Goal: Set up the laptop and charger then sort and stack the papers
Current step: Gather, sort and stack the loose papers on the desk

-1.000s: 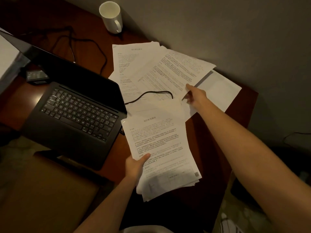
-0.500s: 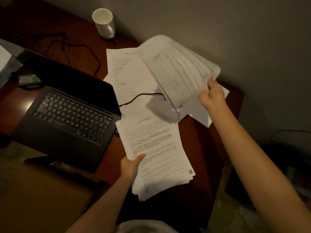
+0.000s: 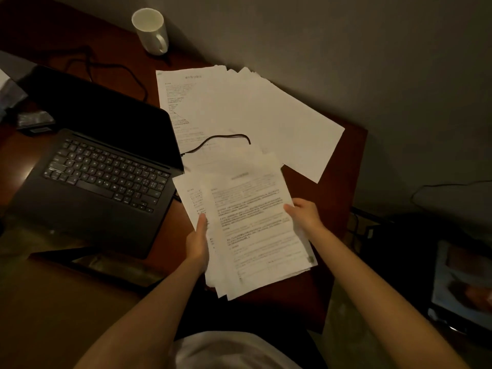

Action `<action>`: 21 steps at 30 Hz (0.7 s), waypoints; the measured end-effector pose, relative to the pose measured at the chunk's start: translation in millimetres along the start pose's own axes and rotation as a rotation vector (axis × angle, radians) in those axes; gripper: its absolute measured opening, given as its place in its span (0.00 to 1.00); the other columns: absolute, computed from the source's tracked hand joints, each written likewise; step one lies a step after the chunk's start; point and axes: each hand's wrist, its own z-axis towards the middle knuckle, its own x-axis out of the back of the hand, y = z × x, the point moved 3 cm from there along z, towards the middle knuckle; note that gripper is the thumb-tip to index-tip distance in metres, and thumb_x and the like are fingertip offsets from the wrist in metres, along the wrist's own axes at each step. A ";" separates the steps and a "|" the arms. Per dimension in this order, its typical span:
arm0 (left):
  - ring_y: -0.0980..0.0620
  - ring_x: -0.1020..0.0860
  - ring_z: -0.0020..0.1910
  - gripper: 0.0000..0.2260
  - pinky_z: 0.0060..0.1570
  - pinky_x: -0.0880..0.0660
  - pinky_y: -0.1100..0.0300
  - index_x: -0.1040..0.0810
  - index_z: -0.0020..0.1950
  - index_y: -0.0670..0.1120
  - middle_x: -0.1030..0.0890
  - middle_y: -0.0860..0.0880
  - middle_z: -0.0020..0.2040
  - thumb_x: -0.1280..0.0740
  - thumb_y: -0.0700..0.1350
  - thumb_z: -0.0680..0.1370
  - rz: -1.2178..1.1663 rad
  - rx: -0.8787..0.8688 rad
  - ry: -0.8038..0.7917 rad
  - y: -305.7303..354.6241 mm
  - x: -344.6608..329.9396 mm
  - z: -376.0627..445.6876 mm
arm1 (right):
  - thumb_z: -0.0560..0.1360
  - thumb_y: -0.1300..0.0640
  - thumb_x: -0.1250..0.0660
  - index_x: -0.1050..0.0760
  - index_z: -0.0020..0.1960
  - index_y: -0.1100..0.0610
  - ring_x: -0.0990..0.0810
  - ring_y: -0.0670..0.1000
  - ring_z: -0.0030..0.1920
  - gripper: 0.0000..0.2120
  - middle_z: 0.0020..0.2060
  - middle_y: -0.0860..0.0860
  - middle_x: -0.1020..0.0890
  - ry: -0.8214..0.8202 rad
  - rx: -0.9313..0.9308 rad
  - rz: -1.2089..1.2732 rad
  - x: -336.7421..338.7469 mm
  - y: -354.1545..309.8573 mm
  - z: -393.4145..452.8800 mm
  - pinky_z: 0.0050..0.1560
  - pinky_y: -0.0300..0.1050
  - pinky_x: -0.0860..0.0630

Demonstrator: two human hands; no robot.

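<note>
at 6 o'clock on the desk (image 3: 343, 198), the stack (image 3: 255, 230) sits between both hands: left hand (image 3: 198, 245) grips its left edge, thumb on top; right hand (image 3: 306, 214) pinches the right edge. loose sheets (image 3: 266, 113) lie fanned at 12, cable (image 3: 213, 142) across them. laptop (image 3: 106, 166) open at 9, mug (image 3: 150, 29) at 11. step looks like stacking; next probably square edges, then grab the rest without snagging the cable.
</note>
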 end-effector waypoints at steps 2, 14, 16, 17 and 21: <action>0.44 0.19 0.49 0.12 0.51 0.22 0.47 0.21 0.53 0.46 0.17 0.45 0.50 0.32 0.53 0.77 0.010 -0.034 -0.014 -1.6 1.1 -1.1 | 0.76 0.63 0.35 0.21 0.48 0.56 0.18 0.46 0.41 0.05 0.41 0.48 0.18 -0.001 0.065 -0.059 -13.2 -4.3 0.3 0.35 0.36 0.23; 0.49 0.18 0.42 0.09 0.39 0.22 0.57 0.20 0.51 0.45 0.17 0.48 0.44 0.26 0.40 0.72 0.108 -0.120 0.048 -6.6 1.3 -1.2 | 0.78 0.60 0.37 0.25 0.60 0.57 0.23 0.51 0.54 0.11 0.57 0.52 0.22 0.257 0.098 -0.263 -6.8 -17.4 34.5 0.49 0.40 0.28; 0.48 0.18 0.43 0.10 0.41 0.22 0.54 0.21 0.51 0.45 0.17 0.48 0.45 0.26 0.40 0.72 0.122 -0.115 0.051 -6.3 1.6 1.2 | 0.78 0.61 0.37 0.29 0.64 0.57 0.25 0.53 0.58 0.15 0.60 0.54 0.26 0.288 0.204 -0.527 3.7 -29.3 47.9 0.52 0.44 0.26; 0.48 0.18 0.43 0.09 0.43 0.22 0.53 0.21 0.51 0.45 0.17 0.47 0.45 0.26 0.39 0.72 0.130 -0.113 0.053 -6.5 2.3 2.5 | 0.77 0.61 0.38 0.31 0.66 0.57 0.27 0.55 0.60 0.17 0.62 0.55 0.28 0.282 0.260 -0.691 7.5 -35.4 54.6 0.54 0.46 0.26; 0.47 0.18 0.45 0.08 0.47 0.22 0.50 0.21 0.48 0.48 0.17 0.47 0.46 0.26 0.39 0.72 0.121 -0.113 0.069 -6.4 2.6 3.8 | 0.75 0.58 0.34 0.44 0.73 0.59 0.40 0.61 0.70 0.31 0.70 0.63 0.39 0.190 0.314 -1.097 21.1 -54.6 84.2 0.61 0.52 0.29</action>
